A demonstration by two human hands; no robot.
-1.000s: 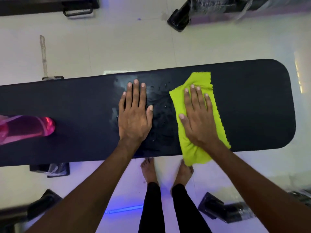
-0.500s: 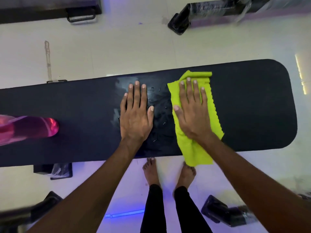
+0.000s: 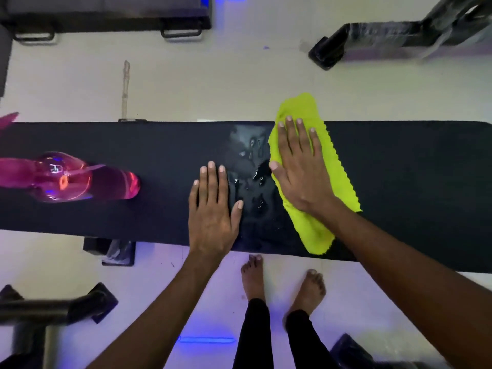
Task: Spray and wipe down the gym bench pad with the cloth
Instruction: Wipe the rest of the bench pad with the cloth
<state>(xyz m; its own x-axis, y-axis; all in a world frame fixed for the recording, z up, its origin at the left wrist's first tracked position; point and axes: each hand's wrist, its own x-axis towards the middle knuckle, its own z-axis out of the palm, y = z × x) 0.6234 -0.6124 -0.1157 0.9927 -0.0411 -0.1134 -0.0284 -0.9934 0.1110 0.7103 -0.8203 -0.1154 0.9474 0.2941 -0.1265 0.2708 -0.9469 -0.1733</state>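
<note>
A long black bench pad (image 3: 399, 177) runs across the view. My right hand (image 3: 300, 169) presses flat on a yellow-green cloth (image 3: 335, 177) that lies on the pad, its far end hanging over the pad's far edge. Left of it my left hand (image 3: 213, 209) rests flat on the bare pad with fingers straight. Between the two hands the pad is wet, with droplets and a shiny patch (image 3: 250, 161). A pink spray bottle (image 3: 80, 179) lies on its side on the pad at the left.
Black equipment feet stand on the pale tiled floor at the far right (image 3: 327, 54), near left (image 3: 95, 302) and under the bench (image 3: 111, 251). A dark frame (image 3: 106, 20) runs along the far left. My bare feet (image 3: 279, 283) stand close to the bench's near edge.
My right hand has slid the cloth away from me, so its far end now overhangs the pad's far edge. My left hand stays flat in place. More of the spray bottle shows.
</note>
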